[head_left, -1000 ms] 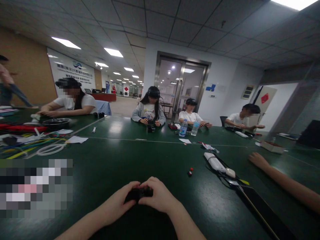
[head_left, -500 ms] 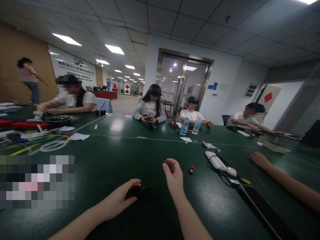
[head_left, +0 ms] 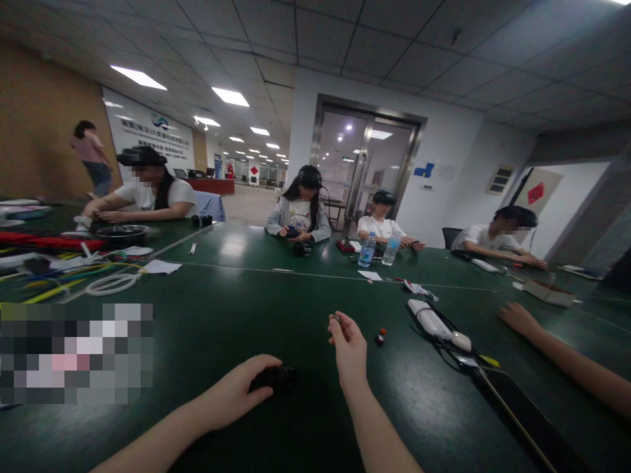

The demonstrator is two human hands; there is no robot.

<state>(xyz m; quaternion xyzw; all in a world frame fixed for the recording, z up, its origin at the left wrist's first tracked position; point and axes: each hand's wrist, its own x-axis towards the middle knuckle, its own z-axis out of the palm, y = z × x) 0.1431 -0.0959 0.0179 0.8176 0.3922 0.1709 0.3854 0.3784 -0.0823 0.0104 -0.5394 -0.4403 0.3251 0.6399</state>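
Observation:
On the dark green table [head_left: 207, 309], my left hand [head_left: 241, 392] grips a black object [head_left: 283, 378] whose shape is hard to make out against the dark surface. My right hand [head_left: 349, 341] is raised a little to the right of it, thumb and fingertips pinched on a small dark item [head_left: 338, 318] too small to name. Just right of my right hand lies a small red and black piece [head_left: 380, 337], touched by neither hand.
A white power strip [head_left: 428, 319] with cables and a dark flat device [head_left: 522, 410] lie to the right. Another person's arm [head_left: 566, 351] rests at the far right. Bottles [head_left: 367, 249] stand farther back. Cables and a white coil [head_left: 112, 284] lie left. Several people sit opposite.
My right hand's fingers have shifted slightly around the small item. The view has moved a little. A walking person at the back left has moved right.

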